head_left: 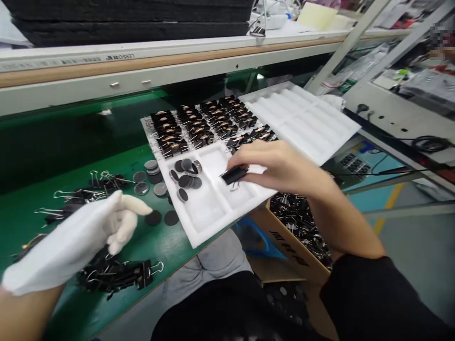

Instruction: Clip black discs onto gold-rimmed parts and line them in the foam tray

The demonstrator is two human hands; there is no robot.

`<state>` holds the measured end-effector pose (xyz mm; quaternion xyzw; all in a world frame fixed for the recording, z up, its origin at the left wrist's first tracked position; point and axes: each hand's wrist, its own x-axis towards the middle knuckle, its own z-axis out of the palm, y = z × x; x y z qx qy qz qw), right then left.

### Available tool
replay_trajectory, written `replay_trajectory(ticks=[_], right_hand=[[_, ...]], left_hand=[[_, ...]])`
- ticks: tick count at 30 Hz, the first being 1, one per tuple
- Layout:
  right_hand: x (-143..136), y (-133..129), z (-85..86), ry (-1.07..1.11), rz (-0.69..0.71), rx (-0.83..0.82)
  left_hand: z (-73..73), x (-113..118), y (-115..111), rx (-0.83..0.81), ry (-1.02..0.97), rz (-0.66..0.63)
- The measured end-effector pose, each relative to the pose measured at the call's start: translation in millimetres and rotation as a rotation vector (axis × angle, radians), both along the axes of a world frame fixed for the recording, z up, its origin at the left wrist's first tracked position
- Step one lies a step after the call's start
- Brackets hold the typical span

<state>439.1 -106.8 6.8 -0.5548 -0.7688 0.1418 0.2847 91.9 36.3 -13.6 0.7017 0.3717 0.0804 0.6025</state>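
My bare right hand (pixel 270 163) pinches a black binder clip (pixel 234 175) over the right front compartment of a white foam tray (pixel 209 227). Rows of black binder clips (pixel 170 135) fill the tray's back compartments. Several round dark discs (pixel 186 181) lie in its left front compartment. My left hand (pixel 124 218), in a white glove, hovers over the green table with its index finger stretched out and the others curled; nothing shows in it. Near its fingertip are loose flat discs (pixel 153 218). Piles of binder clips (pixel 113 274) lie on both sides of the glove.
Behind the clip tray, to the right, is another white foam tray (pixel 302 118). A cardboard box (pixel 287 246) full of binder clips stands below the table's right edge. A shelf edge (pixel 159 71) runs across the back, with metal posts at the right.
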Motion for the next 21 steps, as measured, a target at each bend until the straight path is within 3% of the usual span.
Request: replay_trajectory(ticks=[2,5,9,12,18,21], right_hand=[[36,-7,-1.9,-0.186,-0.086,-0.083],[69,-4,-28.2,-0.334,-0.14,-0.162],[81,7,-67.8,-0.539,-0.196,-0.112],[83,12,-83.0,-0.598,-0.23,-0.077],[92,0,-78.5,-0.574,-0.21,-0.003],[80,-11,-69.1,-0.564,-0.252,0.116]], left_hand=[[4.2,-1,5,-0.082,0.015,0.104],[7.9,1,6,-0.047,0.049,0.149],[5.6,2,2,-0.028,-0.012,0.056],[0.5,-1,3,-0.037,0.01,0.024],[2.8,-14,4,0.023,0.021,0.007],[15.8,-28,-2,0.29,0.054,0.157]])
